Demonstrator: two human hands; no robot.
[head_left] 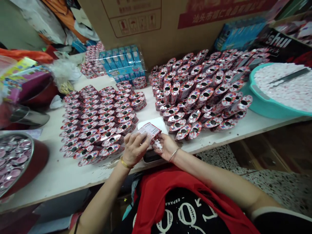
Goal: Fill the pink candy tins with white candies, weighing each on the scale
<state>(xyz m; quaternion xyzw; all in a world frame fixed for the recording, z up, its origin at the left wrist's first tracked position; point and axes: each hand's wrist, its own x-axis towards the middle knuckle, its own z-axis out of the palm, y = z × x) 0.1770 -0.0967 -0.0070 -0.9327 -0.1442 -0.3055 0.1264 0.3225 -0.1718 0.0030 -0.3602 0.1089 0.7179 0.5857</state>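
My left hand (135,149) and my right hand (165,146) meet at the front of the white table (73,175). My left fingers grip a red candy tin (149,131), its white label facing up. A small cluster of white candies (158,144) sits at my right fingertips, just below the tin. Under my hands lies a white flat-topped device (152,125) with a dark front part (151,156), possibly a scale. Rows of similar red tins (97,123) with round holes stand to my left, and a larger stacked group (197,87) stands to my right.
A teal basin (275,91) heaped with white candies holds a dark metal tool at the right. A red tub (17,162) of tin parts sits at the lower left. Plastic-wrapped blue boxes (123,61) and a cardboard carton (156,22) stand behind.
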